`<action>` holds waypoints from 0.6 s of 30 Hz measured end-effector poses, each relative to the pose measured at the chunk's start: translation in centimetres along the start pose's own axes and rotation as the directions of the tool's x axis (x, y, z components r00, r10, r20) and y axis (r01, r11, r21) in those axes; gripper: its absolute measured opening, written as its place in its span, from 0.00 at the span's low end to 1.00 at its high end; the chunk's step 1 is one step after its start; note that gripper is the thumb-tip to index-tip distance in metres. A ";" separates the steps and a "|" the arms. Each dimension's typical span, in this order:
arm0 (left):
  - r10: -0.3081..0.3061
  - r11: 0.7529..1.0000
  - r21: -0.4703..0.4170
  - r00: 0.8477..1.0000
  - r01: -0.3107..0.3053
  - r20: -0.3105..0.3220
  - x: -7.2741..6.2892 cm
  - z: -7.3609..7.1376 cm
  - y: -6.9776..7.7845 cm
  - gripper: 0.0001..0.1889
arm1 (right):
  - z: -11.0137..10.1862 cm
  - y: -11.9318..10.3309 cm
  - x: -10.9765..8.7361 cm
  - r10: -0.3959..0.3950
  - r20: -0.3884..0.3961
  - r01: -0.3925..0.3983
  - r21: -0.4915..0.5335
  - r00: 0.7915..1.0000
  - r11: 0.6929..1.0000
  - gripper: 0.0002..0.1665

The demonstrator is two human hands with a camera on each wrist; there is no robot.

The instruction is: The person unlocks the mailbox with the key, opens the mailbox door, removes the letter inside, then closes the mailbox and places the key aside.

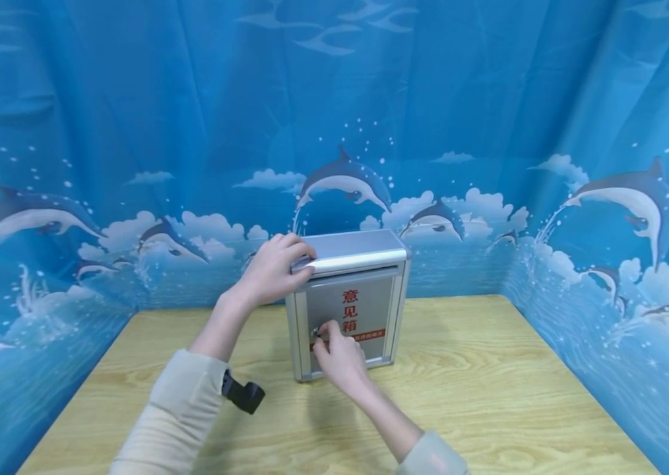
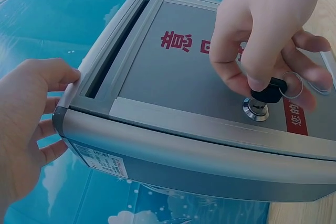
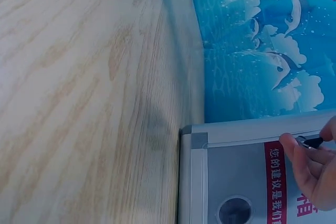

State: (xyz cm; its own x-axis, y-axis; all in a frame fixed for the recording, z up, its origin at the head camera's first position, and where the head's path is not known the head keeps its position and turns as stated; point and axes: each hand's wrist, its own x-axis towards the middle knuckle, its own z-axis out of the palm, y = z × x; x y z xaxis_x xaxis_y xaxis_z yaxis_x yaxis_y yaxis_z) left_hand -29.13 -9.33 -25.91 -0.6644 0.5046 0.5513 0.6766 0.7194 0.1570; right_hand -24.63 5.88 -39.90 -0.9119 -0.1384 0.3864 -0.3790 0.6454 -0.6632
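A grey metal suggestion box (image 1: 364, 249) with red lettering stands upright on the table, its door facing me. My left hand (image 1: 278, 267) grips the box's top left corner, thumb at the front edge and fingers over the top. At the left side of the door, my right hand (image 1: 343, 359) pinches a black-headed key (image 2: 269, 93). The key sits in the round silver lock (image 2: 255, 109), and a thin wire ring (image 2: 292, 85) hangs from its head. In the right wrist view, the right hand (image 3: 315, 174) shows only in part at the edge.
The box stands on a wood-grain table (image 1: 489, 389). A blue curtain (image 1: 459, 99) printed with dolphins surrounds the table's back and sides. A dark slot (image 2: 118, 48) runs along the box's upper front. Below the lettering, the door has a round window (image 3: 234, 211).
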 end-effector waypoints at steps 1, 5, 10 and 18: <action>-0.001 1.000 -0.002 1.000 0.001 0.003 0.0 0.0 0.0 0.09 | -0.1 0.0 0.0 0.004 0.011 -0.003 -0.002 1.000 1.000 0.11; -0.003 1.000 -0.012 1.000 0.003 0.016 0.1 -0.2 0.1 0.10 | -0.5 0.1 0.0 -0.013 0.032 0.013 -0.014 0.999 1.000 0.11; -0.003 1.000 -0.021 0.999 0.004 0.032 0.2 -0.4 0.3 0.10 | -0.8 0.1 0.0 -0.023 0.037 0.025 -0.044 0.999 0.999 0.10; -0.039 0.999 -0.007 0.997 0.039 0.066 0.3 -0.6 0.1 0.10 | -0.9 -0.2 0.2 0.021 0.110 -0.023 0.016 0.994 1.000 0.12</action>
State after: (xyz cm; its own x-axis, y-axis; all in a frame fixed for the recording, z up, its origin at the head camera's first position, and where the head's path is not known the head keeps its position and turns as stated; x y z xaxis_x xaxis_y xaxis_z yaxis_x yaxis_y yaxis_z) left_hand -29.06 -9.38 -25.20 -0.7096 0.5066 0.4898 0.6522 0.7353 0.1845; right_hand -24.54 6.40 -39.09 -0.9314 -0.2069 0.2993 -0.3605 0.6366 -0.6817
